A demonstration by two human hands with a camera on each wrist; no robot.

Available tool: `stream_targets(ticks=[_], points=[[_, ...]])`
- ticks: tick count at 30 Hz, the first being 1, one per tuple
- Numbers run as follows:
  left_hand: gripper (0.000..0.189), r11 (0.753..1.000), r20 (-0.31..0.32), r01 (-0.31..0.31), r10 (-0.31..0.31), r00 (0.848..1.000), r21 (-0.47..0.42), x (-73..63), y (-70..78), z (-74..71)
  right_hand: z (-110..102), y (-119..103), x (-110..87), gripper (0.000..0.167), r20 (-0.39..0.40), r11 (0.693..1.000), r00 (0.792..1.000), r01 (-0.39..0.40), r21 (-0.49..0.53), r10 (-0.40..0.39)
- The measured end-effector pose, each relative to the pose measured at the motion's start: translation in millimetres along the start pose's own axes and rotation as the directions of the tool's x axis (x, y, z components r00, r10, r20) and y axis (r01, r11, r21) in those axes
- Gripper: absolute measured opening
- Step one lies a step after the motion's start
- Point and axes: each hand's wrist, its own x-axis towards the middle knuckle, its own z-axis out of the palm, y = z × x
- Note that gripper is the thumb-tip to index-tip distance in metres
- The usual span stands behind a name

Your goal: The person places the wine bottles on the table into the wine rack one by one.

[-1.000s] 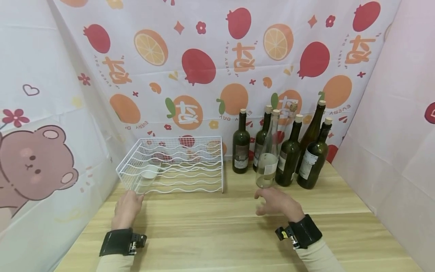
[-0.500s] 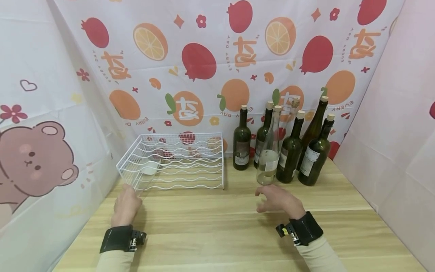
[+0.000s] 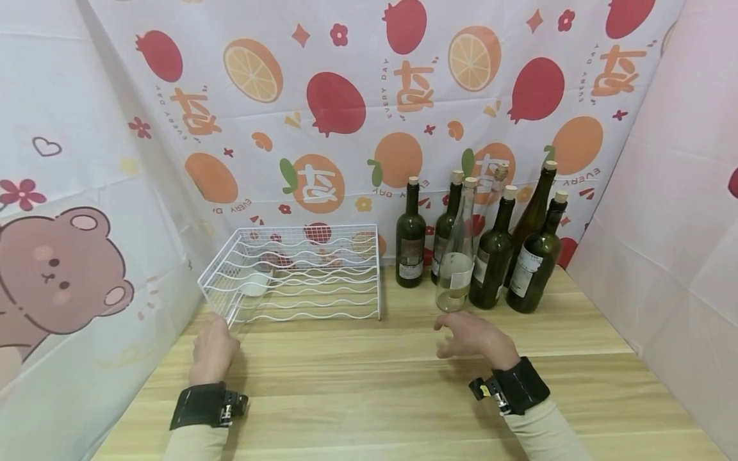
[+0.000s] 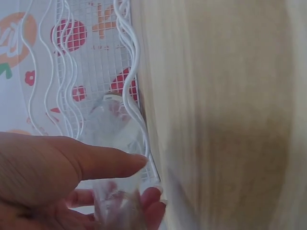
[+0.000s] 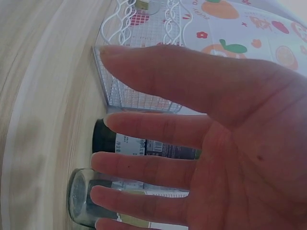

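White fruit-printed cloth [image 3: 340, 51] is hung across the upper frame, above a pale wooden tabletop [image 3: 369, 397]. Left of centre, a white wire rack [image 3: 378, 288] is set; corked bottles [image 3: 410, 246] are stood at right. One clear bottle [image 4: 115, 134], laid partly inside the rack's left end, is gripped by the left hand [image 3: 214, 349]; the right hand [image 3: 477, 338] is held, fingers spread, near the corked bottles.

From the middle of the head view, the rack [image 3: 305, 279] at 8 o'clock looks like smooth, white-coated metal wire, the clear bottle [image 4: 110, 129] partly in it like shiny, see-through glass. At 3 o'clock, the dark green bottles [image 3: 410, 232] are glossy, smooth glass with paper labels [image 3: 524, 274] and matt corks [image 3: 412, 181]. At 6 o'clock, the bench [image 3: 369, 384] has a smooth, faintly shiny wood grain. The backdrop [image 3: 357, 57] at 12 o'clock is creased, matt cloth.
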Motion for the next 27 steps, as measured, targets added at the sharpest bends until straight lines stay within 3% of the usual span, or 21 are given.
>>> stream_targets(ticks=[9,16,27], points=[[0.023,1.000,-0.051,-0.025,0.025,0.998,0.008,-0.1,-4.3,4.6,0.1,-0.4,-1.3,0.051,-0.004,0.999,0.999,-0.036,-0.008,0.036],[0.022,1.000,-0.020,-0.004,0.005,1.000,0.015,-2.1,-5.9,3.2,1.2,-2.1,-1.1,0.051,0.006,0.999,0.999,-0.032,0.000,0.032],[0.025,1.000,-0.035,0.009,-0.010,0.999,-0.015,0.2,-5.1,2.1,1.1,-2.1,-1.5,0.050,0.003,1.000,1.000,-0.007,-0.027,0.007]])
